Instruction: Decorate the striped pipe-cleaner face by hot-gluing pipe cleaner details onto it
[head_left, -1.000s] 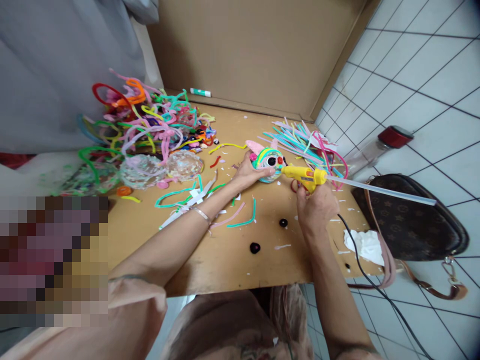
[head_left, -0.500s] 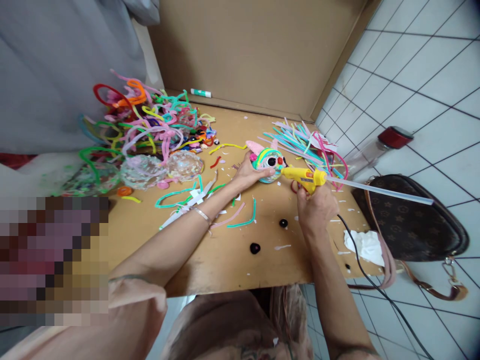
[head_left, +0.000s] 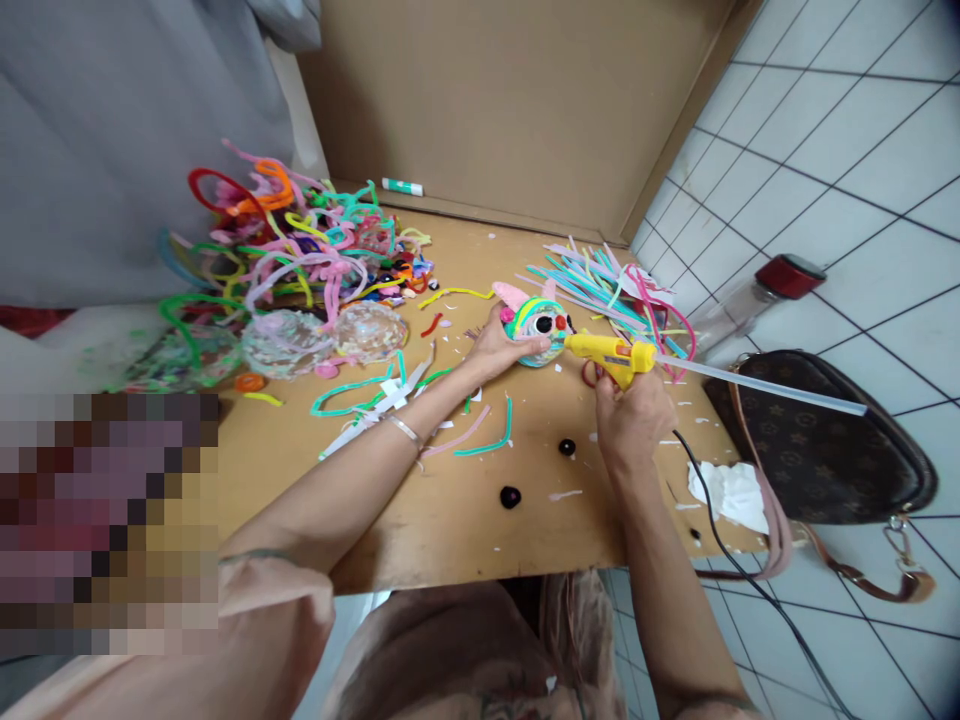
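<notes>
My left hand is closed around a small round craft animal with pink ears, a yellow and green band, black-and-white eyes and a red nose. In my right hand is a yellow hot glue gun, my fingers wrapped round its handle. Its nozzle points left and is at the craft animal's lower right side; I cannot tell if it touches. A long clear glue stick sticks out of the gun's back. Two black round pieces, one a black bead and one a black pompom-like piece, lie nearer me.
A tangled heap of pipe cleaners and clear plastic balls fills the left. Straight pipe cleaners lie behind the gun. A brown handbag, a red-capped bottle and a crumpled tissue are right. The gun's black cord runs off the table.
The glue gun has shifted very slightly to the right. Otherwise both hands and the craft animal keep their positions.
</notes>
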